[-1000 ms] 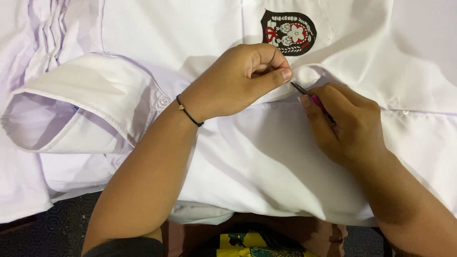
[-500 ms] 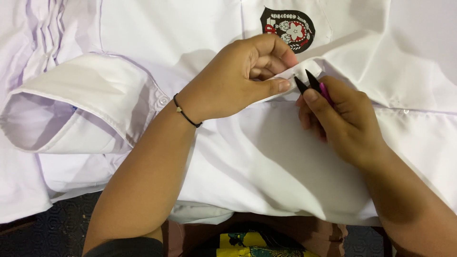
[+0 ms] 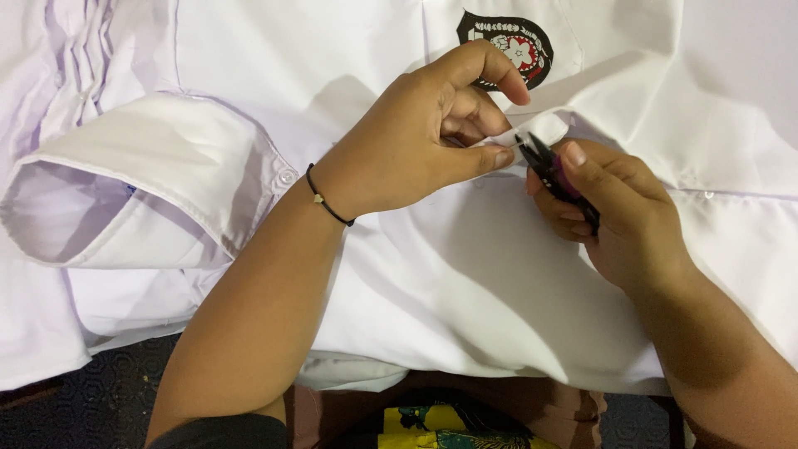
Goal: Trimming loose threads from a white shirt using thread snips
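Two hands are working on a white shirt (image 3: 465, 283) spread flat. Left hand (image 3: 416, 141) is pinching a small fold of shirt fabric just below the crest (image 3: 505, 46), thumb and forefinger clenched on it. Right hand (image 3: 619, 208) is grasping black snips (image 3: 549, 166) with a pink grip, fingers wrapped round them, tips touching the pinched fold. Cuff (image 3: 158, 179) with a button is lying well left of the crest.

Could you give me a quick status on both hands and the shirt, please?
Left hand pinching white shirt fold. Right hand gripping small black thread snips, tips at the fold. Nothing in the way.
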